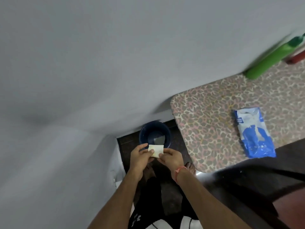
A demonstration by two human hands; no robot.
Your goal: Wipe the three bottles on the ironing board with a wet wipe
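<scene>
My left hand [141,157] and my right hand [171,157] both pinch a small folded white wet wipe [156,150], held over a dark blue bin [145,129] on the floor. A green bottle [272,58] stands at the far end of the leopard-print ironing board [206,113], blurred by motion. Behind it a red bottle [297,57] shows partly at the frame's right edge. A third bottle is not in view.
A blue and white wet wipe pack [255,133] lies on the board near its front edge. A grey wall [82,63] fills the left and top. The floor [125,142] around the bin is dark. My bare feet [189,167] stand beside the board's rounded end.
</scene>
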